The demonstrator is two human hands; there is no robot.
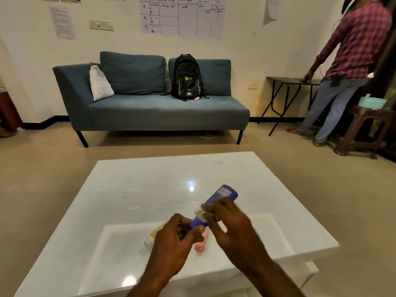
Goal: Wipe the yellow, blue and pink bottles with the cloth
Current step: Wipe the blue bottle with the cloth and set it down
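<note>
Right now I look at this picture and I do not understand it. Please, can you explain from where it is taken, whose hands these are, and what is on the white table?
There is no machine here. The one picture comes from a camera worn on a person's head, looking forward and down, so the two hands are that person's own. The left hand holds the lower end of a blue bottle, lifted above the white table. The right hand presses a small pale cloth against the bottle's side, to wipe it. On the table, partly hidden behind the hands, lie a yellow bottle and a pink bottle. Behind are a sofa with a backpack, and another person standing at the right.
</note>
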